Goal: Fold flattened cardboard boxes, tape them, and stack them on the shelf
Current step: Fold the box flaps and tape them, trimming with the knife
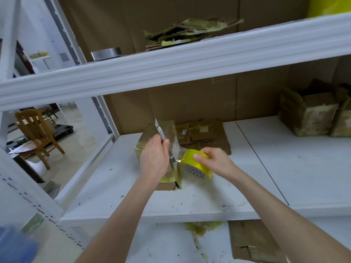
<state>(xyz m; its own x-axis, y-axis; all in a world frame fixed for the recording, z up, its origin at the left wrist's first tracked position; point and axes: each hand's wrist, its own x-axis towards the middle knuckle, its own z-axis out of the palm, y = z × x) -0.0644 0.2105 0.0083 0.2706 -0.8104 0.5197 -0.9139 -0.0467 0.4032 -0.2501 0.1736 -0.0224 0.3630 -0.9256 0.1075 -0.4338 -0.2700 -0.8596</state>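
One box point(149, 134) half hidden behind left hand point(153, 158) gripping cutter point(159, 129) | right hand point(215, 161) holds tape roll point(190, 167) | cutter's lower end unclear

I am looking at a white metal rack point(171, 61), and brown cardboard sheets point(190, 105) are standing behind it like a back wall. Through the open left side of the rack I am seeing 1 wooden chair point(36, 128), which is standing on a pale glossy floor point(79, 147). The floor is reflecting soft light. A white wall point(36, 29) is showing further back, and a small printed paper point(64, 56) is hanging on it.
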